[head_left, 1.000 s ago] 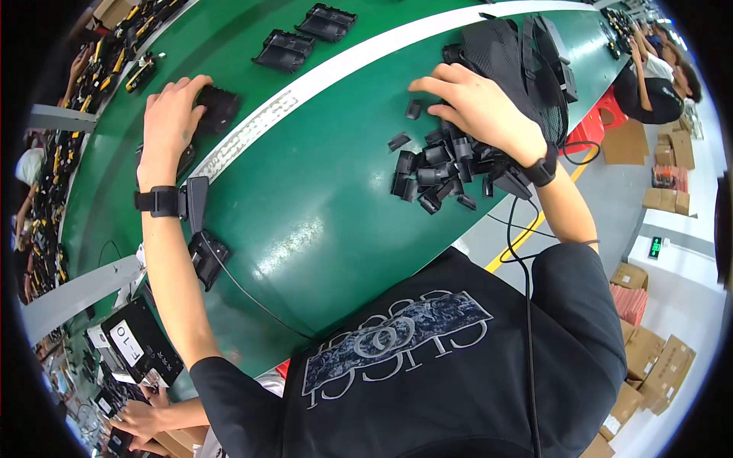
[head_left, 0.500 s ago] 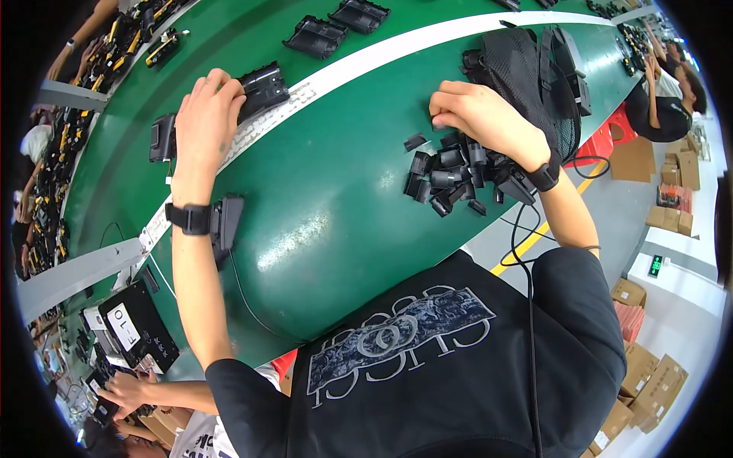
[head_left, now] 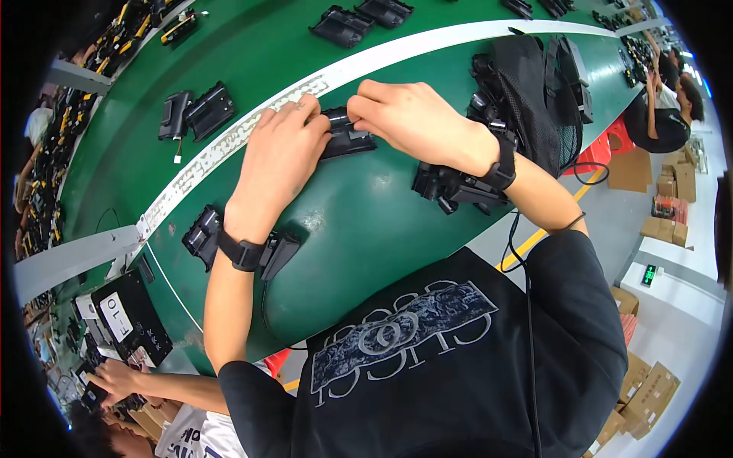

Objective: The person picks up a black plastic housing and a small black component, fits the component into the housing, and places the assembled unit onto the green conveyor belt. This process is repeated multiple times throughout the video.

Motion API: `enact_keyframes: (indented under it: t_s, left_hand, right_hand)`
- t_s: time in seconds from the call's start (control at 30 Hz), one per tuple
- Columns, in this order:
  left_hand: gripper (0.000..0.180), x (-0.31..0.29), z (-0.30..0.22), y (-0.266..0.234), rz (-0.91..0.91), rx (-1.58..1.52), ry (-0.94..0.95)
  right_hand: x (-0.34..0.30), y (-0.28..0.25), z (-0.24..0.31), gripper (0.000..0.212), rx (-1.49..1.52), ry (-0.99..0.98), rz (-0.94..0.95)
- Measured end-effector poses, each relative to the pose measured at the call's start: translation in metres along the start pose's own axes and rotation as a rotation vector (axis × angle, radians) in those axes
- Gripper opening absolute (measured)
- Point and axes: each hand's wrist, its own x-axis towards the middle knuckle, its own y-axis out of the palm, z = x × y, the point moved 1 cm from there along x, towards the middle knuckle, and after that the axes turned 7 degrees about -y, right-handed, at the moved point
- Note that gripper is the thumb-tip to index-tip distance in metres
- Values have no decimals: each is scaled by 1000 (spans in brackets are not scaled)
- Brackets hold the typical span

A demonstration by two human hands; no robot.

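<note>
A black plastic housing [head_left: 350,143] lies across the green table in front of me, with a hollow side showing. My left hand [head_left: 286,149] has its fingers curled round the left end of this housing. Over the right end my right hand [head_left: 416,122] is closed in a pinch, fingertips against the housing; whatever sits in them is hidden. Partly under my right wrist is a pile of small black plastic pieces [head_left: 447,191]. By my left wrist two more black parts rest on the table, a housing [head_left: 202,238] and a wedge-shaped part [head_left: 281,253].
Beyond the white strip [head_left: 427,37] lie a black housing [head_left: 210,112] and a black module with a lead [head_left: 175,114]. More housings [head_left: 341,27] are farther back. A black mesh bag [head_left: 523,91] stands at right. A co-worker's hand [head_left: 114,382] is at lower left.
My right hand has moved left from the pile to the housing. My left hand has come right and nearer, bringing a housing from beyond the white strip.
</note>
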Motion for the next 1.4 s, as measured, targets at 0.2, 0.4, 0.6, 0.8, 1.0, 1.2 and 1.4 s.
enact_keyframes:
  t_s: [0.2, 0.4, 0.6, 0.8, 1.0, 1.2, 1.4]
  left_hand:
    - [11, 1, 1, 2, 0, 34, 2]
    - [10, 4, 1, 9, -26, -9, 41]
    - [10, 5, 2, 11, -58, -20, 40]
    - [8, 6, 4, 13, -117, -6, 20]
    - [5, 11, 0, 18, -117, -6, 66]
    - [3, 15, -5, 18, -106, 29, 90]
    - [5, 18, -9, 13, -61, 121, 115]
  right_hand:
    - [6, 11, 2, 15, -72, -42, -33]
    - [5, 11, 1, 16, -164, -71, -22]
    - [15, 5, -9, 15, -119, -84, 102]
    - [4, 6, -2, 14, -57, 33, 57]
    - [-12, 8, -1, 14, 20, 93, -28]
    - [-16, 8, 3, 13, 21, 112, -128]
    - [-5, -22, 4, 12, -129, 28, -244]
